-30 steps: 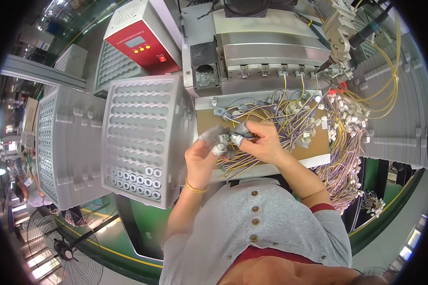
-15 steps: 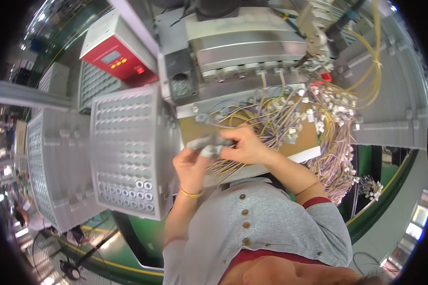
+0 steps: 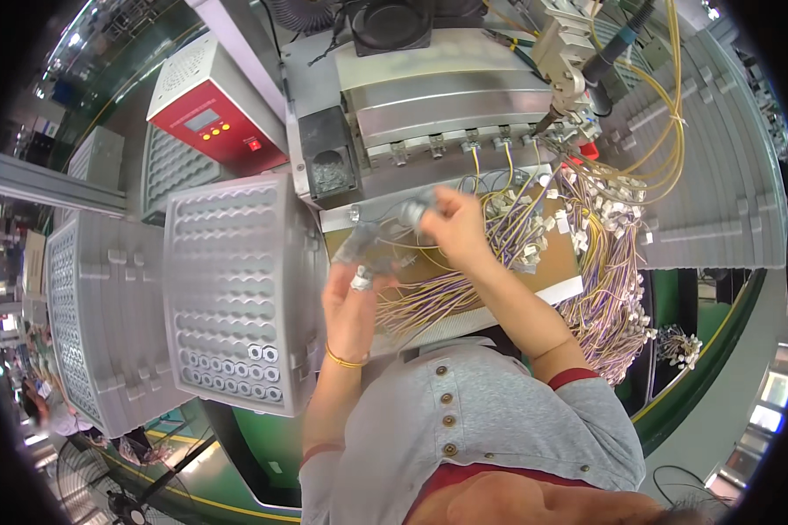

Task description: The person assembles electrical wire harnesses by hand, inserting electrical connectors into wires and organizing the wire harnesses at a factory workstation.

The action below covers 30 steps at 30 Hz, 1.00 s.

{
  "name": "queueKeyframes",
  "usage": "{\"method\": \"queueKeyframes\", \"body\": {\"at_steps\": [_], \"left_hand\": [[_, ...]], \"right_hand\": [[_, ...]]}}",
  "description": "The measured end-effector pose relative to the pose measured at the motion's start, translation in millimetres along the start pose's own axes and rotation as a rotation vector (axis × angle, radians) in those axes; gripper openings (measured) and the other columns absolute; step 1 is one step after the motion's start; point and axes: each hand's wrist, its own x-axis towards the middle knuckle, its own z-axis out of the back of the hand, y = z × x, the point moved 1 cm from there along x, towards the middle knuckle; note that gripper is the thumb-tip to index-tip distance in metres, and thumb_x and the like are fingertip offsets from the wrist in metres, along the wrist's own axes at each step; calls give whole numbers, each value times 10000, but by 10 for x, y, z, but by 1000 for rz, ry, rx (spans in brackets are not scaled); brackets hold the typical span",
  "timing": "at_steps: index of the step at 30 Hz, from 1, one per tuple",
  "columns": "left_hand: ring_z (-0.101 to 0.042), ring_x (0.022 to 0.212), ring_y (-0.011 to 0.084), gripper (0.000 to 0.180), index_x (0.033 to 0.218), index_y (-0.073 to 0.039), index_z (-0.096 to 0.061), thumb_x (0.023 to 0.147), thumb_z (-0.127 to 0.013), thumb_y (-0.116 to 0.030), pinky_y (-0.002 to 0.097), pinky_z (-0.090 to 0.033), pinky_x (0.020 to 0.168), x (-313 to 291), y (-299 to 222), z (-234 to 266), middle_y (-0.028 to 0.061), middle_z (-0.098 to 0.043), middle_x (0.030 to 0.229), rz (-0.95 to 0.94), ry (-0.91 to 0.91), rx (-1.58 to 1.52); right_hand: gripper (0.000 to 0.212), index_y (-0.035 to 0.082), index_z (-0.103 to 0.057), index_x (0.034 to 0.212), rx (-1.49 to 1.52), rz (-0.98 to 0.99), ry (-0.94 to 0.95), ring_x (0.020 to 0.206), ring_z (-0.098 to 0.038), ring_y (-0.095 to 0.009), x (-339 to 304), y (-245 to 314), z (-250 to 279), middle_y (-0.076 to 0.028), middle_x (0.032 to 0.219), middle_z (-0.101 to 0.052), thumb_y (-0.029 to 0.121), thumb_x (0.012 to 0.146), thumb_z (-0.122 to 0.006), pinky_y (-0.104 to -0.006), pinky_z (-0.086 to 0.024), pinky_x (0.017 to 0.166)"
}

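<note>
My left hand (image 3: 350, 302) is over the left end of the brown work board (image 3: 556, 280), with grey and white coverings on its fingertips. Motion smears its fingers, so whether they grip anything is unclear. Farther out, my right hand (image 3: 457, 226) has its fingers bent together around a small, blurred grey piece (image 3: 416, 211) that I cannot make out. A bundle of yellow, purple and white wires (image 3: 438, 296) lies under and beside both hands. White connectors (image 3: 525, 254) cluster at the wires' far right end.
Left of the board stands a grey tray (image 3: 228, 293) with round pockets, rings in its front rows. Behind the board is a metal fixture (image 3: 455, 109) with clips. A dark box (image 3: 328, 144), a red-fronted control unit (image 3: 210, 122) and a hanging wire bundle (image 3: 608, 297) surround it.
My hands were close together over the board. The right hand has moved away, up and to the right, and the left hand remains near the board's left end.
</note>
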Motion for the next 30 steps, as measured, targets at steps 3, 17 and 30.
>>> {"method": "queueKeyframes", "body": {"at_steps": [3,17,30], "left_hand": [[-536,891,216,351,1151,30,-444,816,-505,-56,326,-465,734,-3,-43,231,117,-487,1164,11,-91,34],[-565,806,115,233,1030,30,-567,801,-555,-11,236,-456,708,-51,194,952,60,-586,963,-23,-239,708],[-516,703,240,303,929,-65,-626,633,-599,-5,322,-436,624,-79,231,758,66,-602,753,-439,144,1847]], "right_hand": [[37,16,-533,700,194,-54,-220,465,-466,-52,245,31,5,-21,626,-553,0,723,-509,-183,-346,386],[160,-62,-516,816,461,-22,-437,498,-587,-208,462,40,-421,-163,697,-601,90,798,-470,-279,-489,454],[158,30,-495,692,-769,479,254,456,-516,-265,-324,-68,5,-100,557,-521,143,726,-601,-334,-410,429]]}}
